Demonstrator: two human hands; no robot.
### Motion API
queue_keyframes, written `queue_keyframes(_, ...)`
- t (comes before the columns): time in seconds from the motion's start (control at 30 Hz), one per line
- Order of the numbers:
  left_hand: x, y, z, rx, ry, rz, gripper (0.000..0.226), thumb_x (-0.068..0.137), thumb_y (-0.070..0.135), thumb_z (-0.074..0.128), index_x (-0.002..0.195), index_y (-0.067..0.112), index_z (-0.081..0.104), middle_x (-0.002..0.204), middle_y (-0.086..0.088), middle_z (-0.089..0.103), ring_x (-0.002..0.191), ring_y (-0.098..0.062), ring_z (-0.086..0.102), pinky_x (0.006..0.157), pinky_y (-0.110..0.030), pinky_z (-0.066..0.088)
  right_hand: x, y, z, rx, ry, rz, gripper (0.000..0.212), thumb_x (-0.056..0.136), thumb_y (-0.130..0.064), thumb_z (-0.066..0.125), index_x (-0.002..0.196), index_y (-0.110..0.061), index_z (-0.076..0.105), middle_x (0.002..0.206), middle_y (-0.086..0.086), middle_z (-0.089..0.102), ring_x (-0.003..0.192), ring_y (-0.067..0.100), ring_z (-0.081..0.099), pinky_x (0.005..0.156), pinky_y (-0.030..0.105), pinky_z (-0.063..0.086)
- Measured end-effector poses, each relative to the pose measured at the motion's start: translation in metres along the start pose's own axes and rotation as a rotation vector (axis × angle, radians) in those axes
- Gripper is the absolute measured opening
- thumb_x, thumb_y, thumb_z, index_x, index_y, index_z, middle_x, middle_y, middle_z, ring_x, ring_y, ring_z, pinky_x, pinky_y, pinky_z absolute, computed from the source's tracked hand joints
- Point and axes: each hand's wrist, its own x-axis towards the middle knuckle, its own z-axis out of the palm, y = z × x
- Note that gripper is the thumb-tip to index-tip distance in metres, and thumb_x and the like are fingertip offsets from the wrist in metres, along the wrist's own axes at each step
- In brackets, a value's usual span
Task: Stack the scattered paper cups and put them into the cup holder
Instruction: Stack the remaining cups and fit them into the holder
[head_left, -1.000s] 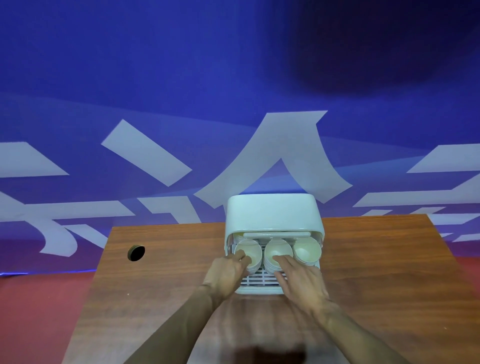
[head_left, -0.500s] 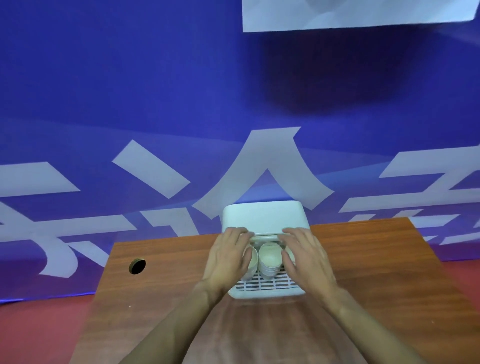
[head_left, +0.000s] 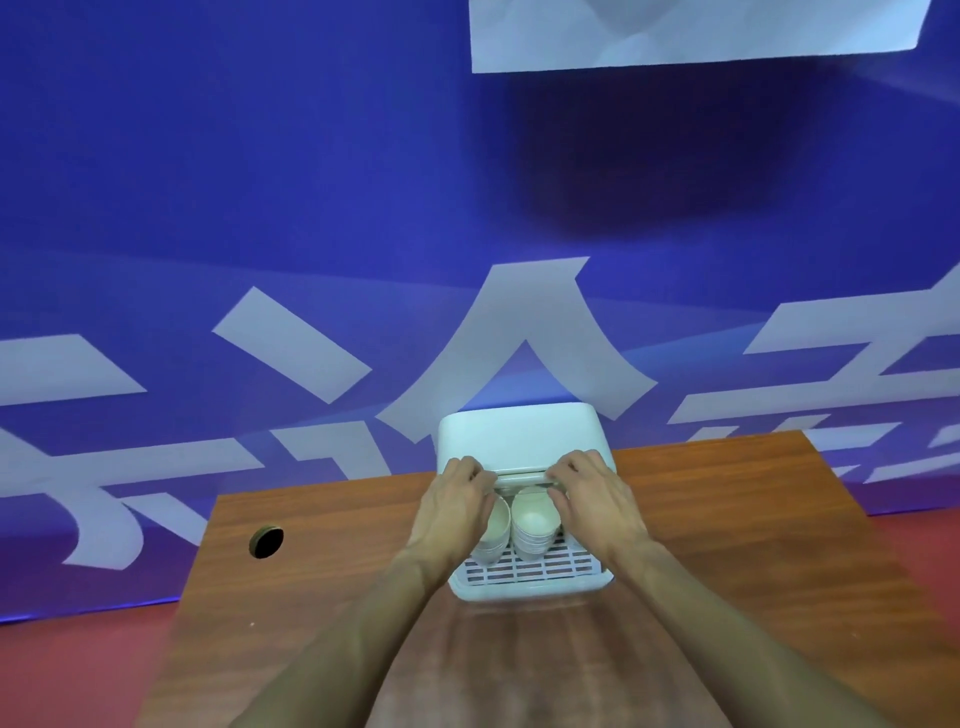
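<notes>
A white cup holder (head_left: 522, 436) with a rolled-back lid stands at the table's far edge. Inside it, on a slatted floor (head_left: 530, 564), stand stacks of pale paper cups: a middle stack (head_left: 535, 519) in plain sight and a left stack (head_left: 496, 525) half hidden by my left hand. A right stack is hidden under my right hand. My left hand (head_left: 454, 506) and my right hand (head_left: 597, 501) both curl their fingers over the lid's front bar (head_left: 521, 475), one at each end.
The brown wooden table (head_left: 779, 545) has a round cable hole (head_left: 266, 542) at the left. Behind it hangs a blue banner with white shapes. Red floor shows on both sides.
Both hands have left the cups and moved up to the lid's front bar, where their fingers have closed over it. The camera has tilted upward.
</notes>
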Motion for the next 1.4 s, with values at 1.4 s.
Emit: queue_keyframes(1.4, -0.043, 0.016, 0.01, 0.039, -0.187, -0.008, 0.017, 0.093, 0.021, 0.051, 0.095, 0.019, 0.068, 0.099, 0.0, 0.062, 0.092, -0.026, 0.059, 0.068, -0.035, 0.047, -0.056, -0.001, 0.014, -0.277, -0.137, -0.094, 0.022, 0.068, -0.011, 0.08, 0.077, -0.026, 0.066, 0.077, -0.009, 0.061, 0.077, 0.014, 0.059, 0.052, 0.027, 0.042)
